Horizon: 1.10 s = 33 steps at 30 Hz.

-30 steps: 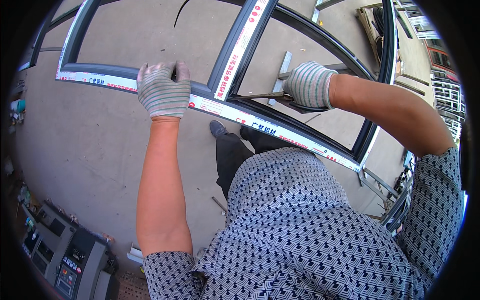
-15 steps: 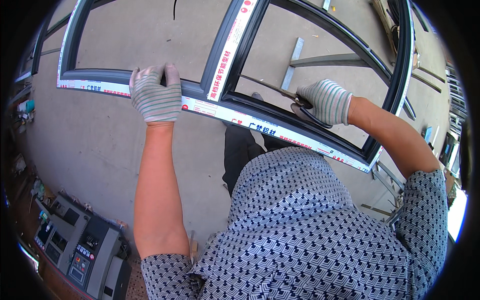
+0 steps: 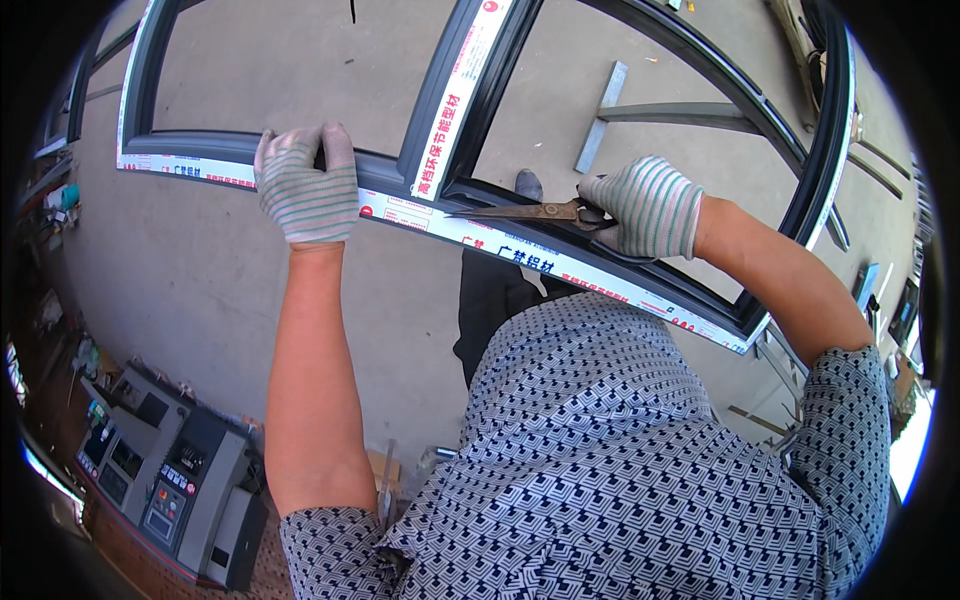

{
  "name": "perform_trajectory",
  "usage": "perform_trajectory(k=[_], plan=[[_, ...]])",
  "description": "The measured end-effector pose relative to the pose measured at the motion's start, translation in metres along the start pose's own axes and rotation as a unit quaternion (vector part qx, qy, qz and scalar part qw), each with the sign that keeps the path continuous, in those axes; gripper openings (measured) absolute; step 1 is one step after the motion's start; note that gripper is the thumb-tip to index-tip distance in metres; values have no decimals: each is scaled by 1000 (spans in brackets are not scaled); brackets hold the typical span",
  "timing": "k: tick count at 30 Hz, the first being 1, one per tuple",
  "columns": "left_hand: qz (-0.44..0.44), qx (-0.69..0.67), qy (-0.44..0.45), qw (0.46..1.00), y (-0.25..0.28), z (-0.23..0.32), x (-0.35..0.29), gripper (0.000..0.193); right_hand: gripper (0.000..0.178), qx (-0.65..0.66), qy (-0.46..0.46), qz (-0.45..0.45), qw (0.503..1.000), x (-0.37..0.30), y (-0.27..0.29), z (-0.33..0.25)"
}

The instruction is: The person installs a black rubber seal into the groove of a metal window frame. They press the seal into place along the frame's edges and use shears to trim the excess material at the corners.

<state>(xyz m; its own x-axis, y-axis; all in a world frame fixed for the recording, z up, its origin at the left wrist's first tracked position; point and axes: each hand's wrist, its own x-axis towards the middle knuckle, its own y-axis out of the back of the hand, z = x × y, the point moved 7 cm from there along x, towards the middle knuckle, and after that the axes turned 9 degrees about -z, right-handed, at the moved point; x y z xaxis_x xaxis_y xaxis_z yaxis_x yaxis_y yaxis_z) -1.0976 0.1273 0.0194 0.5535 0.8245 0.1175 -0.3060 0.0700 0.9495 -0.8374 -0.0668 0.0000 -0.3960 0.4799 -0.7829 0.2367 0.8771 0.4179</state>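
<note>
A dark grey metal window frame (image 3: 270,146) with white printed protective film stretches in front of me, split by an upright bar (image 3: 455,95). Gloved in striped knit, my left hand (image 3: 308,185) wraps over its near rail, left of that bar. My right hand (image 3: 645,208), in a matching glove, grips a pair of scissors (image 3: 540,212) by the handles. The blades look closed and point left. They lie over the near rail, with the tip close to the foot of the upright bar. Whether the scissors touch the frame I cannot tell.
Below the frame is a concrete floor (image 3: 210,260). A grey machine with a control panel (image 3: 165,505) stands at the lower left. Metal profiles (image 3: 600,118) lie beyond the right-hand opening, and more lengths of material are at the far right.
The scissors have swung down from the right-hand opening onto the near rail. The right hand has turned slightly with them. My left hand keeps its hold on the frame.
</note>
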Motion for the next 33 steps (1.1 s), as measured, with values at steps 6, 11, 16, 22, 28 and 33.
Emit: perform_trajectory(k=[6, 11, 16, 22, 28, 33], plan=[[9, 3, -6, 1000, 1, -1, -1, 24, 29, 9, 9, 24, 1000, 2, 0, 10], [5, 7, -7, 1000, 1, -1, -1, 25, 31, 22, 5, 22, 999, 2, 2, 10], [0, 7, -7, 1000, 1, 1, 0, 23, 28, 47, 0, 27, 999, 5, -3, 17], [6, 9, -22, 1000, 0, -1, -1, 25, 30, 31, -9, 14, 999, 11, -3, 12], [-4, 0, -13, 1000, -2, -7, -2, 21, 31, 70, -8, -2, 998, 11, -4, 9], [-5, 3, -10, 1000, -1, -6, -1, 21, 19, 85, -39, -26, 995, 14, -5, 9]])
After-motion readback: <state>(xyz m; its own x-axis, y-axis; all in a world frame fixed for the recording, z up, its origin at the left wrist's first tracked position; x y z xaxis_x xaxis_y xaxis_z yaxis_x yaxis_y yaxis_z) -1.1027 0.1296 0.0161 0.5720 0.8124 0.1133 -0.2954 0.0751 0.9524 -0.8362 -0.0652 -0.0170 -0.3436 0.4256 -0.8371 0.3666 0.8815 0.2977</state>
